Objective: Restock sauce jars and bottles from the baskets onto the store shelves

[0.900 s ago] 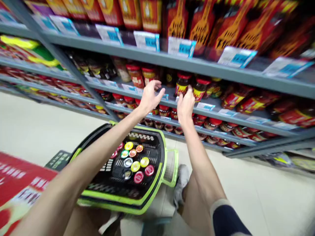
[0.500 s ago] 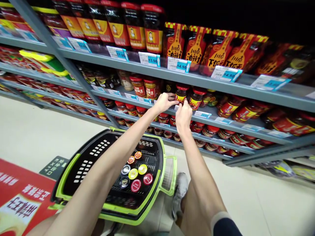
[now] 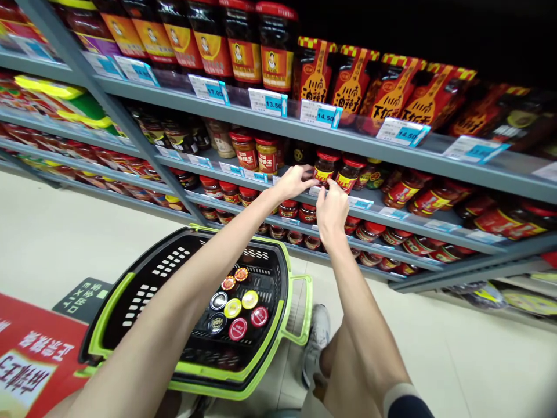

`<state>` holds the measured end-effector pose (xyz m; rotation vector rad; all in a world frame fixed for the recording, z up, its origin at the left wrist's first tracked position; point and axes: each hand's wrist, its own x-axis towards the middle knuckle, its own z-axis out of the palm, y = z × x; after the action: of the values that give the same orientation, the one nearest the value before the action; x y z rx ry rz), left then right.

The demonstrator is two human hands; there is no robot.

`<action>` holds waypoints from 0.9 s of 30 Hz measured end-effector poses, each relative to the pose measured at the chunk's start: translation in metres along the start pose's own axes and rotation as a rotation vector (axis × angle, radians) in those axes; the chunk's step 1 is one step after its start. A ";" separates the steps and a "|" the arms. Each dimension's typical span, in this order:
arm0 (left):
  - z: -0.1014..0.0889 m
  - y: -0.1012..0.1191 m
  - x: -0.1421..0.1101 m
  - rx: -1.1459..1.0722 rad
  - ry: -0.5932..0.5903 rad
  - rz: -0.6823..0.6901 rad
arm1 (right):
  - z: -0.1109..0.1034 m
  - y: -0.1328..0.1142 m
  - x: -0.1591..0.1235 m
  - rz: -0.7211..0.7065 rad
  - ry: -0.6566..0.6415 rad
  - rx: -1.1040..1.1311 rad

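Observation:
My left hand (image 3: 292, 182) reaches to the front edge of the middle shelf (image 3: 391, 212), fingers spread, their tips beside a red-lidded sauce jar (image 3: 325, 166). It holds nothing. My right hand (image 3: 333, 210) is just below and right of it. Its fingers are curled against the shelf edge at a white price label (image 3: 314, 190) under the jar, and what they pinch is hidden. A second red-lidded jar (image 3: 349, 173) stands to the right.
A black and green shopping basket (image 3: 108, 313) sits below my arms with several jars (image 3: 235, 305) in it, lids up. Shelves of jars run above and below. A red printed board (image 3: 30, 366) lies at bottom left. My shoe (image 3: 317, 339) rests on the pale floor.
Both hands came forward to the shelf edge by the red-lidded jar and now stay there. The view has shifted slightly, showing more of the top shelf.

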<state>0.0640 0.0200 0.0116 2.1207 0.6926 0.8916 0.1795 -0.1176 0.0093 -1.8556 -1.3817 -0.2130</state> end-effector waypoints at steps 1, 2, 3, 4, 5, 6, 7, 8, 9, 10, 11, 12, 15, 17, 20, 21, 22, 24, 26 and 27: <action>-0.001 0.000 -0.002 0.046 0.020 0.017 | -0.005 0.003 0.000 0.004 0.010 -0.008; -0.002 0.000 -0.006 0.099 0.052 0.039 | -0.009 0.006 0.001 0.011 0.021 -0.016; -0.005 0.000 -0.012 0.154 0.096 0.067 | -0.013 0.010 0.002 0.019 0.032 -0.019; -0.007 0.000 -0.020 0.200 0.148 0.099 | -0.017 0.014 0.002 0.026 0.041 -0.017; -0.010 0.001 -0.032 0.233 0.205 0.133 | -0.019 0.019 0.003 0.032 0.047 -0.012; -0.012 0.003 -0.046 0.254 0.265 0.165 | -0.019 0.024 0.003 0.041 0.049 -0.006; -0.014 0.005 -0.064 0.265 0.322 0.187 | -0.019 0.029 0.002 0.050 0.047 -0.005; -0.016 0.009 -0.085 0.268 0.371 0.196 | -0.017 0.033 0.001 0.061 0.043 -0.009; -0.016 0.013 -0.110 0.262 0.410 0.190 | -0.015 0.037 0.000 0.069 0.039 -0.018; -0.016 0.018 -0.137 0.247 0.425 0.170 | -0.012 0.041 -0.002 0.074 0.035 -0.029; -0.014 0.023 -0.165 0.230 0.414 0.141 | -0.009 0.044 -0.004 0.076 0.033 -0.039; -0.013 0.027 -0.195 0.205 0.393 0.101 | -0.006 0.046 -0.006 0.075 0.030 -0.046; -0.007 0.032 -0.275 0.159 0.284 -0.042 | -0.002 0.050 -0.008 0.085 0.009 -0.052; -0.004 0.028 -0.313 0.113 0.190 -0.182 | -0.001 0.050 -0.008 0.103 0.004 -0.052; -0.004 0.015 -0.339 0.082 0.101 -0.387 | -0.001 0.045 -0.016 0.125 -0.006 -0.047; -0.006 0.010 -0.343 0.086 0.081 -0.448 | 0.000 0.043 -0.021 0.131 -0.020 -0.043; -0.008 0.006 -0.345 0.097 0.058 -0.497 | 0.002 0.040 -0.027 0.137 -0.044 -0.038; -0.012 -0.003 -0.347 0.138 0.004 -0.547 | 0.005 0.033 -0.041 0.138 -0.119 -0.032; -0.016 -0.010 -0.349 0.179 -0.029 -0.553 | 0.009 0.027 -0.052 0.128 -0.199 -0.038; -0.018 -0.013 -0.350 0.192 -0.036 -0.553 | 0.011 0.025 -0.056 0.125 -0.228 -0.045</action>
<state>-0.1676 -0.2073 -0.1215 1.9395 1.3052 0.4948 0.1763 -0.1532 -0.0414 -2.0462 -1.4143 0.0329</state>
